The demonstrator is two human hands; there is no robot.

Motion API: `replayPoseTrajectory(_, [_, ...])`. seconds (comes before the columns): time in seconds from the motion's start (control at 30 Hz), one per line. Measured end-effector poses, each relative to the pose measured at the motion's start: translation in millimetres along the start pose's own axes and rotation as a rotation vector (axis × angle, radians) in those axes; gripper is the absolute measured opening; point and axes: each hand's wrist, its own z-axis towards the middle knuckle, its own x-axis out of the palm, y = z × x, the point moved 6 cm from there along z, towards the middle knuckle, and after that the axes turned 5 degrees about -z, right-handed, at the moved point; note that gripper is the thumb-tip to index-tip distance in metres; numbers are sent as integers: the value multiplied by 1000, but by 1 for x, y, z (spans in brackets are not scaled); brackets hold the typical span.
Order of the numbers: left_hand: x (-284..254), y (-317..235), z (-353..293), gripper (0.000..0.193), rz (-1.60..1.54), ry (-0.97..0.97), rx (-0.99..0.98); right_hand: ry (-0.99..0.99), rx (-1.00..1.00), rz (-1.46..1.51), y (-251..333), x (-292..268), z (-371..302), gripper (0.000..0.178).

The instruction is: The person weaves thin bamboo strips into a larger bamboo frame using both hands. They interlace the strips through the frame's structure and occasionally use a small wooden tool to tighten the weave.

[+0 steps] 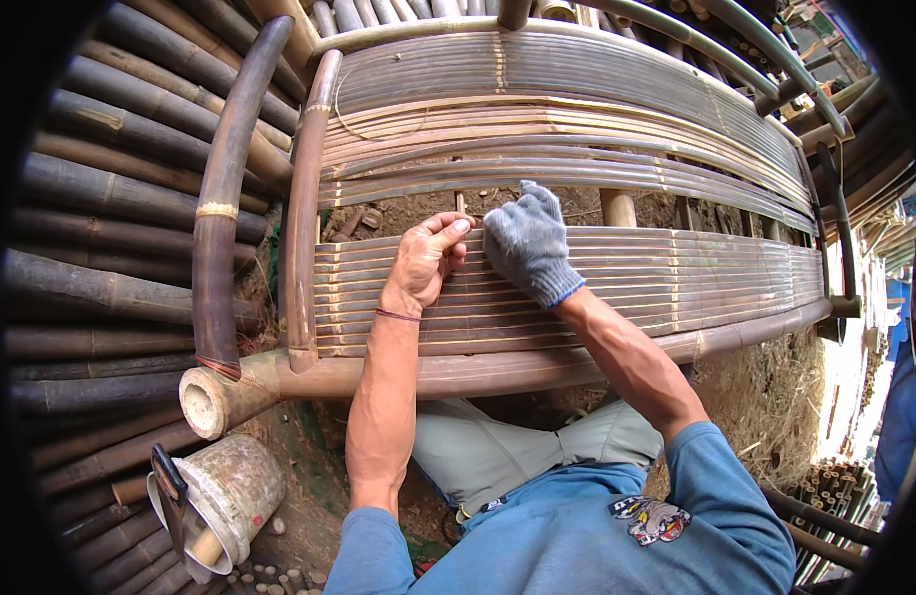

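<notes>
My left hand (430, 260), bare with a thin cord around the wrist, is closed in a pinch over the slats. What its fingertips hold is too small to make out. Close on its right, my right hand (527, 243) wears a grey knitted glove and is curled into a fist; its contents are hidden. Both hands are above the near band of slats (597, 288) of a bamboo bench or bed frame (458, 375). Beyond them runs a gap, crossed farther off by loose bamboo strips (577, 164). A thin looped strand (341, 117) lies on the far left slats.
Thick bamboo poles (111, 188) are stacked along the left. A curved bamboo armrest (220, 198) rises at the frame's left end. A tilted whitish bucket (245, 496) with a black-handled tool (169, 476) stands lower left. More cut bamboo (840, 496) lies at the right.
</notes>
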Motion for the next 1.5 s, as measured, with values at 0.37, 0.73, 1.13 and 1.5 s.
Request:
replayPoseTrajectory(0.37, [15, -14, -5, 20, 614, 115, 446, 427, 620, 813, -32, 14, 4, 22])
replayPoseTrajectory(0.73, [14, -8, -10, 16, 452, 142, 261, 229, 335, 876, -17, 16, -7, 28])
replayPoseTrajectory(1.13, [13, -12, -14, 11, 526, -80, 431, 138, 297, 565, -8, 13, -6, 12])
replayPoseTrajectory(1.5, [23, -19, -23, 8, 811, -230, 718, 74, 330, 522, -9, 18, -7, 14])
